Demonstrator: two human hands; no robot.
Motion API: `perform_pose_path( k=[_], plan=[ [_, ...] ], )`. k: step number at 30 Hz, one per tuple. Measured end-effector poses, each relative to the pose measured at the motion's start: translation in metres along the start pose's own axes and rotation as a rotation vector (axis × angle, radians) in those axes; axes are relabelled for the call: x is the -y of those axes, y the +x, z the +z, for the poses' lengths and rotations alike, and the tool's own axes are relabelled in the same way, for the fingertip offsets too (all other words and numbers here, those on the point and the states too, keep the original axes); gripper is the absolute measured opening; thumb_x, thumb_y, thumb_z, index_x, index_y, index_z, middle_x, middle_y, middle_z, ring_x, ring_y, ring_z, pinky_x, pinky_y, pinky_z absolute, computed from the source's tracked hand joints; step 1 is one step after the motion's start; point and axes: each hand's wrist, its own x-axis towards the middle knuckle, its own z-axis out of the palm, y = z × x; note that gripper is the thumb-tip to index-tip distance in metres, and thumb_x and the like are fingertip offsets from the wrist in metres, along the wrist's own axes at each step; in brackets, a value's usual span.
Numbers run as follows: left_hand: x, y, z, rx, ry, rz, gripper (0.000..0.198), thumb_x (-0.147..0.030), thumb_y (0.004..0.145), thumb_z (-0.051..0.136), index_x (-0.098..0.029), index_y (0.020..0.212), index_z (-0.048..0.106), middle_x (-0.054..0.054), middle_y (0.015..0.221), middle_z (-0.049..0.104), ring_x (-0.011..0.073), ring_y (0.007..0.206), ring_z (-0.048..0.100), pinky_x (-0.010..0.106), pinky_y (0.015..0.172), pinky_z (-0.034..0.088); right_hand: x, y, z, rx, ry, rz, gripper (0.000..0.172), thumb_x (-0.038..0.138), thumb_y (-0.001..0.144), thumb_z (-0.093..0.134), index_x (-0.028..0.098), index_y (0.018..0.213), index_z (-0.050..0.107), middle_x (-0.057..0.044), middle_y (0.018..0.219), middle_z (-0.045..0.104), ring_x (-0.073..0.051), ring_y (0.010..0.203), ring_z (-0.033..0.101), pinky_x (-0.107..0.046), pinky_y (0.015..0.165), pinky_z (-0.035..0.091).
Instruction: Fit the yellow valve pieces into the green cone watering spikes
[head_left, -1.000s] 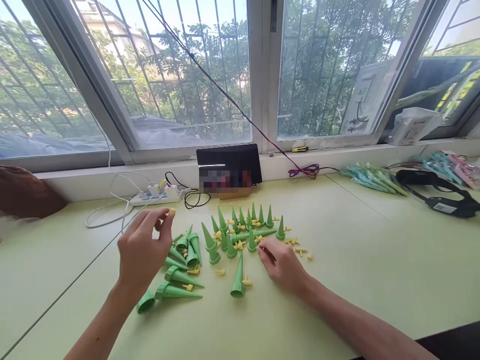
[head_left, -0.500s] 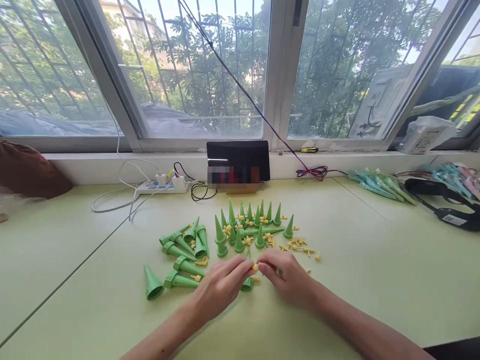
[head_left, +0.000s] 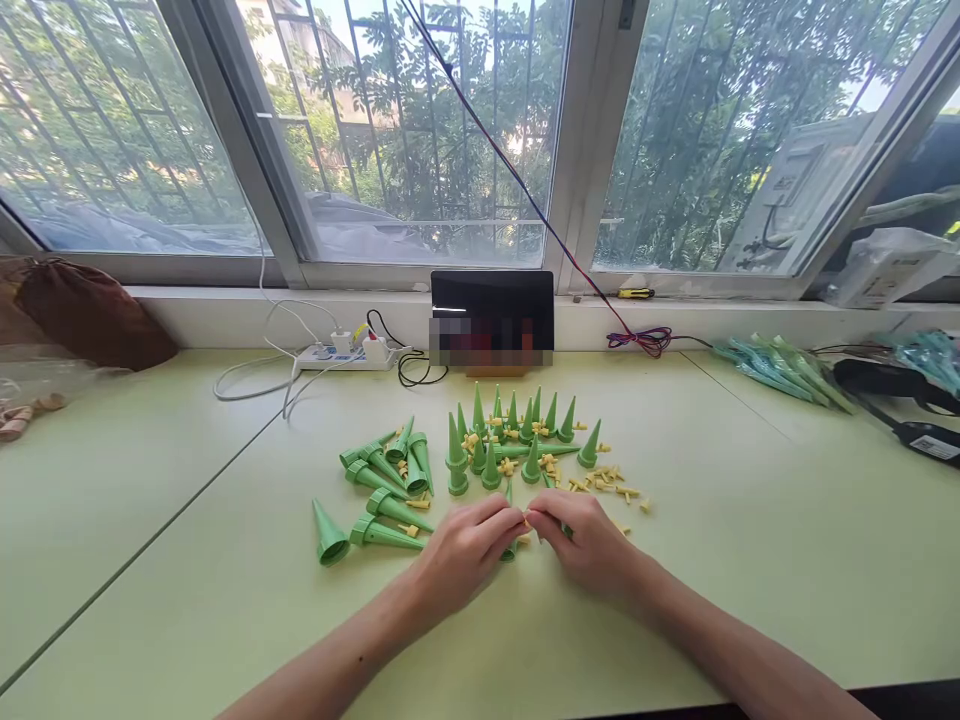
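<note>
The left hand [head_left: 469,550] pinched a small yellow fitting [head_left: 526,519] between its fingertips, above the middle of the table [head_left: 480,640]; the fingers covered most of it. The right hand [head_left: 589,535] had its fingers curled and its fingertips meeting this piece, but whether they gripped it, I could not tell. Some green showed beneath the right fingers, its shape hidden. Behind the left fingers, a green cone [head_left: 509,551] was partly covered. Further back, upright green cones [head_left: 490,470] overlapped one another, so they were difficult to count. The headset strap [head_left: 930,440] was cut off at the right edge.
</note>
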Motion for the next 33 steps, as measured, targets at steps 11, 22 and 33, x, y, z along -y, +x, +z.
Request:
perform_pose_path(
  k=[11,22,33],
  plan=[
    [0.007,0.001,0.001,0.082,0.034,-0.217,0.034,-0.035,0.103,0.05,-0.019,0.081,0.069,-0.001,0.066,0.057,0.0119,0.057,0.05,0.025,0.057,0.037,-0.004,0.003,-0.003,-0.126,0.015,0.04,0.019,0.028,0.103,0.047,0.021,0.093,0.061,-0.002,0.077,0.066,-0.016,0.066,0.059,-0.026,0.062,0.048],
    [0.002,0.005,-0.002,0.282,0.01,-0.213,0.029,-0.028,0.1,0.047,-0.02,0.086,0.072,0.001,0.065,0.065,0.0132,0.057,0.055,0.026,0.057,0.034,0.0,0.005,-0.003,-0.137,0.003,0.054,0.016,0.026,0.101,0.05,0.021,0.09,0.061,-0.001,0.074,0.063,-0.015,0.063,0.056,-0.026,0.06,0.046],
    [-0.003,0.01,-0.006,0.324,-0.008,-0.259,0.024,-0.029,0.097,0.05,-0.02,0.084,0.068,0.002,0.07,0.066,0.0152,0.061,0.057,0.026,0.059,0.037,0.001,0.005,-0.002,-0.137,0.004,0.055,0.016,0.025,0.1,0.05,0.021,0.089,0.06,-0.001,0.071,0.061,-0.015,0.062,0.054,-0.026,0.059,0.045]
  ],
)
